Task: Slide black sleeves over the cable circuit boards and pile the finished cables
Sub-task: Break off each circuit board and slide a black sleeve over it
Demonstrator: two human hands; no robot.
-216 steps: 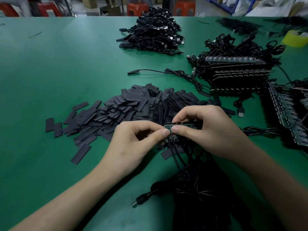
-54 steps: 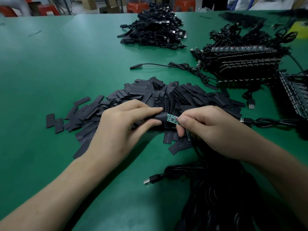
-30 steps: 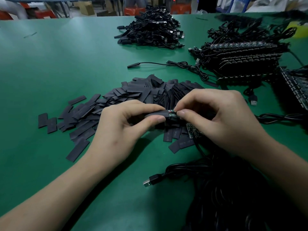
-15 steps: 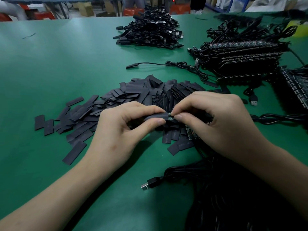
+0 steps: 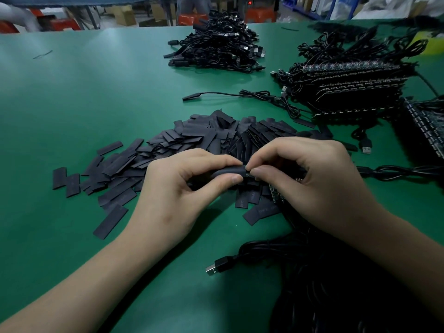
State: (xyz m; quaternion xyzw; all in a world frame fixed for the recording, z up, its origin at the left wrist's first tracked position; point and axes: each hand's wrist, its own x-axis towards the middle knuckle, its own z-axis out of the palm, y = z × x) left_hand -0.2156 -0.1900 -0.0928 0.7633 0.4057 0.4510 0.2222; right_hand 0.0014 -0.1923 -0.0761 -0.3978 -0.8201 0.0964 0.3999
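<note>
Your left hand [image 5: 177, 188] pinches the sleeve [image 5: 228, 171]; your right hand [image 5: 319, 179] pinches the board end. Keep both in line and press squarely until covered.

Green table [image 5: 96, 97], orange stools [image 5: 259, 14] behind

single head-worn view (wide-angle), looking forward and down, close over both hands, green table [image 5: 96, 97] receding ahead

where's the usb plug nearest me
Head view: the USB plug lies on the green table, low centre, nearer the camera than the left hand and just left of the dark cable heap.
</note>
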